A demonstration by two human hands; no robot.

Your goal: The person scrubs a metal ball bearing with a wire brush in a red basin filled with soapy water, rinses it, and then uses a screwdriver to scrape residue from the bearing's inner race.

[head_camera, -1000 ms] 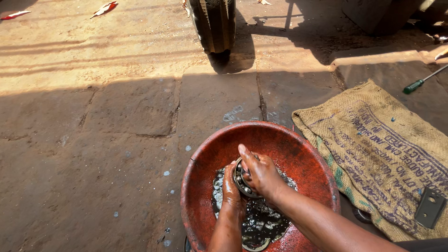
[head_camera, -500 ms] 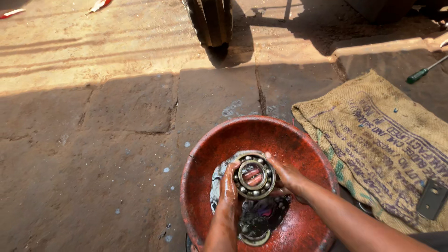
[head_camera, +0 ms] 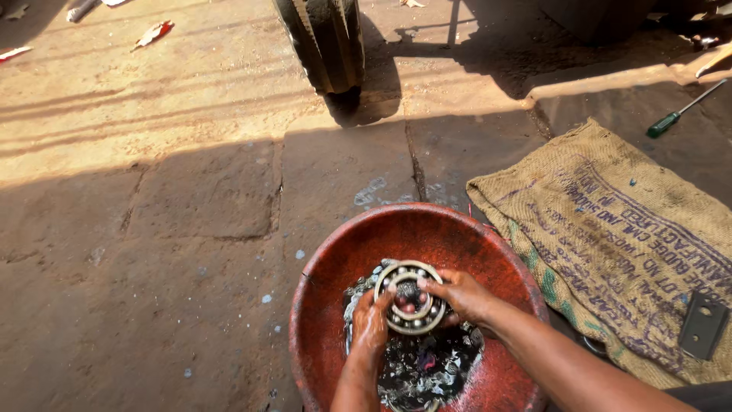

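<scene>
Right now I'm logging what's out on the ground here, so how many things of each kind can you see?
Ball bearing, held over the basin in left hand and right hand: 1
Red basin: 1
Burlap sack: 1
Green-handled screwdriver: 1
Tyre: 1
Dark metal plate: 1
Total: 6

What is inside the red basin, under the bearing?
Inside the red basin, dark oily liquid lies under the ball bearing held by both hands. The basin's bottom is hidden beneath it.
</scene>
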